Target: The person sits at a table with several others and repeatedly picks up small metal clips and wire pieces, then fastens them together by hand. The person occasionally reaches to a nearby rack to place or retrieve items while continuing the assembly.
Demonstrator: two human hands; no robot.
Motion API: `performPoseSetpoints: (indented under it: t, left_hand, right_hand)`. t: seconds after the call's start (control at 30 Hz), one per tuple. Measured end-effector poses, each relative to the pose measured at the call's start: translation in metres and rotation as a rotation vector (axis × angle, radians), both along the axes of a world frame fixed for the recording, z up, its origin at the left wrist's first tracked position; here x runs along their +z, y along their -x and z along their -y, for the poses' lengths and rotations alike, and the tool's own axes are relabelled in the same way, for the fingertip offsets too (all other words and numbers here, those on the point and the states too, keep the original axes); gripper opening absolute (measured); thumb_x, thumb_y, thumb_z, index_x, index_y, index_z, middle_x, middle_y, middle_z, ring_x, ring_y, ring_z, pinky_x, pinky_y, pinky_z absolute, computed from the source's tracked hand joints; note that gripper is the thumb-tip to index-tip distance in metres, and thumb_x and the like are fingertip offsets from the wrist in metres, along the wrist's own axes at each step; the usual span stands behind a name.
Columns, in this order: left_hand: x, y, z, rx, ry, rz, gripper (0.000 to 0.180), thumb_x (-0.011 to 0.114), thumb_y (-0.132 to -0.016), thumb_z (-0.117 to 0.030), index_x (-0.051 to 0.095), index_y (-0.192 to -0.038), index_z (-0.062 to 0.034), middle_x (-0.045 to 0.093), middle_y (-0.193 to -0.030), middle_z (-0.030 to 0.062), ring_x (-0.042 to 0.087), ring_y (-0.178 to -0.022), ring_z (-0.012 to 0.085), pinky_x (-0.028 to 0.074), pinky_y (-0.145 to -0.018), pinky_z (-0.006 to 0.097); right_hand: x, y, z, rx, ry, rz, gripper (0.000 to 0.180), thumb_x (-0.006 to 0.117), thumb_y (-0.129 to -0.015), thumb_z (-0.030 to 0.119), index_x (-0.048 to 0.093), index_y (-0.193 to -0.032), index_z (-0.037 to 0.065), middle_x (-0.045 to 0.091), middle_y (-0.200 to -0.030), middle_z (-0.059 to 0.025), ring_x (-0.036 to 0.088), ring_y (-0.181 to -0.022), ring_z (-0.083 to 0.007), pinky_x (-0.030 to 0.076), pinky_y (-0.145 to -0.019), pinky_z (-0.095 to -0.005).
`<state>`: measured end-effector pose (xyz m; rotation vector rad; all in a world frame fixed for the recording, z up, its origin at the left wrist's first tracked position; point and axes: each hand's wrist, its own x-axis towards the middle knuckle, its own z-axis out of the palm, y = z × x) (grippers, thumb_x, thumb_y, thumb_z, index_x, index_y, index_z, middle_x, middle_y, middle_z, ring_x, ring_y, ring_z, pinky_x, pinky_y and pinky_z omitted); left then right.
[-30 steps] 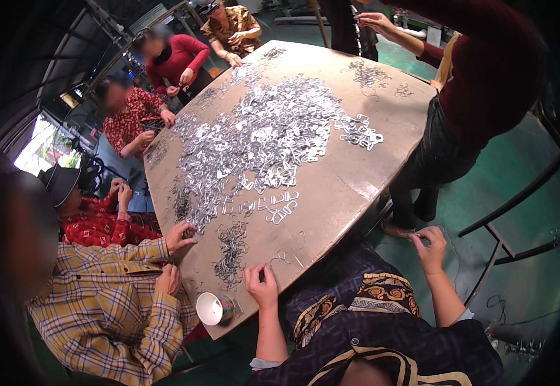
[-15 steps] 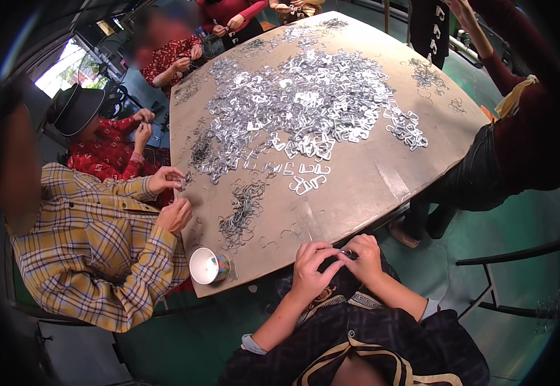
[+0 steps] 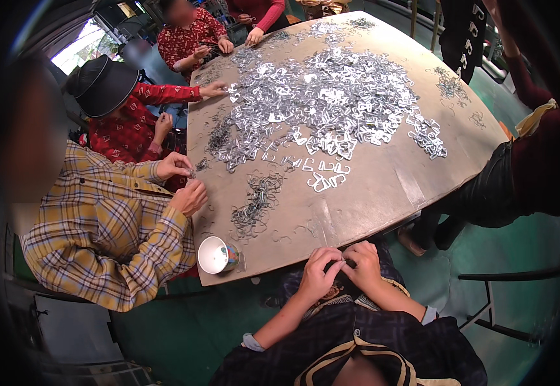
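Observation:
My left hand (image 3: 320,272) and my right hand (image 3: 362,265) meet at the table's near edge, fingertips pinched together. Between them is something small, mostly hidden by the fingers; its kind does not show. Left of my hands, on the brown tabletop (image 3: 376,196), lies a tangled heap of thin, dark bent wires (image 3: 254,204). Farther off, a few flat silver hook-shaped pieces (image 3: 321,182) lie apart from a large pile of similar metal pieces (image 3: 331,96).
A paper cup (image 3: 214,256) stands at the near left corner. A co-worker in a plaid shirt (image 3: 106,225) sits at the left edge, with others in red beyond. Another person (image 3: 534,167) is on the right, near a dark metal frame (image 3: 489,302).
My hands stay pinched together, fingers slightly shifted; the dark bit between them shows less. The view has shifted. A co-worker in red now reaches to the pile.

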<state>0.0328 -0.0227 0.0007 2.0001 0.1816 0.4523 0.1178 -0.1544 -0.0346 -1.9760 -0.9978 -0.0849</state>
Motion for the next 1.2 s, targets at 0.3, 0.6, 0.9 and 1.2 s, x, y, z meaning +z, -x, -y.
performPoseSetpoints:
  t: [0.3,0.6,0.9,1.2]
  left_hand:
    - [-0.006,0.016,-0.007,-0.023,0.036,-0.003,0.01,0.065,-0.084,-0.005,0.058,-0.091,-0.0014,0.068,-0.1,0.0112,0.063,-0.095,0.029,0.047,-0.086,0.037]
    - [-0.008,0.03,0.003,-0.045,-0.081,-0.018,0.008,0.064,-0.085,-0.005,0.059,-0.091,-0.002,0.069,-0.102,0.0111,0.063,-0.096,0.0281,0.044,-0.089,0.037]
    - [-0.015,0.036,0.002,-0.016,-0.104,-0.038,0.009,0.064,-0.086,-0.007,0.06,-0.092,-0.0022,0.069,-0.099,0.0105,0.064,-0.096,0.027,0.045,-0.089,0.037]
    - [-0.009,0.033,0.0,0.017,-0.102,-0.052,0.008,0.064,-0.085,-0.006,0.06,-0.091,-0.0024,0.069,-0.099,0.0101,0.064,-0.095,0.0267,0.045,-0.087,0.037]
  right_hand:
    - [0.011,-0.047,0.003,0.042,-0.07,0.073,0.023,0.075,-0.072,0.014,0.07,-0.093,0.006,0.063,-0.099,-0.0105,0.059,-0.092,-0.0287,0.045,-0.082,-0.0392]
    - [-0.001,-0.131,-0.094,0.038,0.159,0.473,0.016,0.059,-0.084,0.012,0.066,-0.097,0.008,0.064,-0.104,-0.0078,0.056,-0.102,-0.0253,0.041,-0.09,-0.039]
    - [-0.015,-0.147,-0.119,0.096,0.331,0.714,0.009,0.053,-0.082,0.012,0.061,-0.079,0.008,0.061,-0.08,-0.0066,0.056,-0.088,-0.024,0.042,-0.084,-0.0372]
    - [0.0,-0.144,-0.121,0.061,0.081,0.385,0.005,0.06,-0.078,0.004,0.063,-0.082,0.003,0.063,-0.079,-0.0104,0.06,-0.082,-0.027,0.047,-0.077,-0.0397]
